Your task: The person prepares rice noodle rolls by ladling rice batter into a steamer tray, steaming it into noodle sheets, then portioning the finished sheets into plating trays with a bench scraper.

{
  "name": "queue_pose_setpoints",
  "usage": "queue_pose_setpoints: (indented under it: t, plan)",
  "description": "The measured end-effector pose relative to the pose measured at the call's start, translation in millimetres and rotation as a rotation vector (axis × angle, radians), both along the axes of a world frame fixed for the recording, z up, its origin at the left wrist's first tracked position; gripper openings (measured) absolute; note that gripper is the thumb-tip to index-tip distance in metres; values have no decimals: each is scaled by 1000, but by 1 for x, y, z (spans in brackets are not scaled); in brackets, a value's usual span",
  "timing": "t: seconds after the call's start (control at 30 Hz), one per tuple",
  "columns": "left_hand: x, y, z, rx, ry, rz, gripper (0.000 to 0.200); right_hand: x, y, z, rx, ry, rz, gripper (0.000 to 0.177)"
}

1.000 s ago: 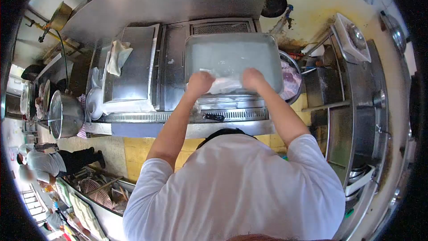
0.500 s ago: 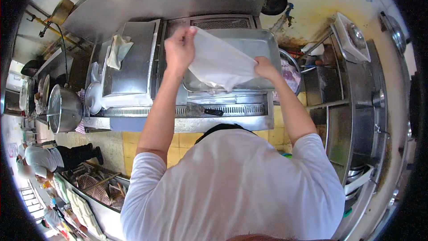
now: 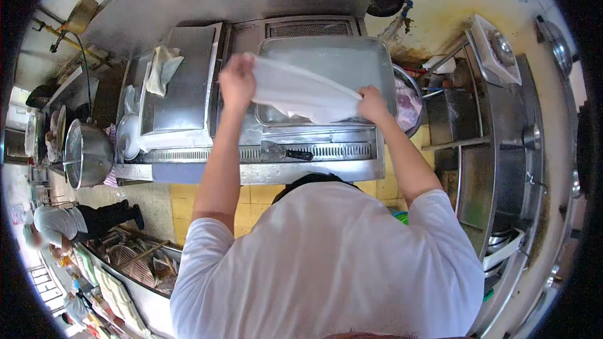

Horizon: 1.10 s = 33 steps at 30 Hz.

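A thin white cloth (image 3: 304,93) is stretched between my two hands above a wide, shallow metal tray (image 3: 358,61). My left hand (image 3: 237,83) grips one end of it just beyond the tray's left edge; the fingers are slightly blurred. At the other end, my right hand (image 3: 373,103) pinches a corner over the tray's right side. The cloth's lower edge sags near the tray's front rim. In front of the tray, a scraper with a dark handle (image 3: 299,155) lies on the slotted metal ledge.
Left of the tray is a flat metal lid (image 3: 183,81) with a crumpled cloth (image 3: 164,70) on it. A bowl of pale pink contents (image 3: 407,105) stands at the right. A large metal pot (image 3: 91,154) is farther left. Another person (image 3: 66,223) bends at the lower left.
My left hand has moved left and down, drawing the cloth flatter and lower across the tray. My right hand keeps its corner, shifted only slightly.
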<state>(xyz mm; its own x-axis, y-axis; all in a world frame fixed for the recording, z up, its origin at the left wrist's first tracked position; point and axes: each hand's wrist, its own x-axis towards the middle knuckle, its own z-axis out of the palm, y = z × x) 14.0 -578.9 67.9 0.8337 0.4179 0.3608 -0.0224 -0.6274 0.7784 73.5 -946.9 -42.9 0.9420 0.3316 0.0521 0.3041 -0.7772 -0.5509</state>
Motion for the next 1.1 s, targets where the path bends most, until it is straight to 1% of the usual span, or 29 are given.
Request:
queue_pose_setpoints:
  t: [0.03,0.07,0.1,0.13,0.17,0.2,0.23,0.27,0.3,0.33,0.37,0.4,0.47,0.5,0.57,0.6,0.67,0.7,0.77,0.8,0.87,0.9,0.97,1.0,1.03,1.07,1.1]
  plan:
    - [-2,-6,-29,7,83,-44,23,-4,-4,-4,-111,-210,40,23]
    - [-6,-16,-57,153,188,-134,23,-10,1,-2,-114,-212,35,23]
    - [-11,-27,-80,297,291,-222,23,-17,13,5,-94,-246,79,21]
    - [-18,-33,-98,362,342,-391,24,-20,20,9,-72,-278,127,21]
    - [-21,-38,-110,429,391,-563,25,-18,18,1,-75,-278,125,21]
    - [-21,-43,-116,429,389,-568,25,-12,16,-15,-216,-64,96,22]
    - [-18,-49,-118,375,508,-513,26,-7,16,-17,-355,148,66,23]
    - [-15,-55,-120,319,624,-453,28,1,13,-18,-357,144,63,23]
    - [-10,-59,-114,317,621,-452,28,5,14,-8,-421,201,54,26]
    - [-1,-62,-97,241,546,-429,29,8,18,8,-483,259,45,29]
    - [7,-66,-81,163,472,-405,30,13,25,23,-326,192,52,30]
    - [11,-73,-59,157,473,-403,30,16,36,42,-171,128,61,30]
    - [20,-88,-17,-84,343,-412,32,20,62,60,440,63,80,28]
    - [27,-94,-10,-84,338,-406,32,18,77,78,440,59,87,28]
    - [34,-105,-1,-545,163,-536,33,10,97,124,818,270,225,21]
    - [34,-106,5,-544,158,-533,33,7,97,141,818,267,231,21]
    - [27,-107,16,-780,158,-600,34,2,96,162,453,247,25,21]
    - [21,-108,19,-782,156,-593,34,1,96,162,451,250,31,21]
    - [8,-112,22,-1049,239,-651,31,-2,95,159,517,213,86,15]
    - [8,-109,18,-1052,242,-649,31,-4,96,157,516,217,85,15]
    - [8,-102,10,-1232,241,-657,19,-5,99,152,582,78,149,15]
    - [6,-102,12,-1235,241,-654,19,-7,100,152,580,81,150,15]
    - [3,-100,17,-1343,143,-762,4,-8,104,155,630,114,111,14]
    - [6,-96,10,-1343,138,-760,4,-8,104,159,629,113,115,14]
    - [10,-91,-1,-1399,101,-850,4,-9,103,163,665,118,93,14]
    - [13,-88,-12,-1454,64,-941,8,-9,102,165,702,122,69,14]
    - [12,-89,-9,-1454,62,-942,8,-9,101,166,700,121,69,14]
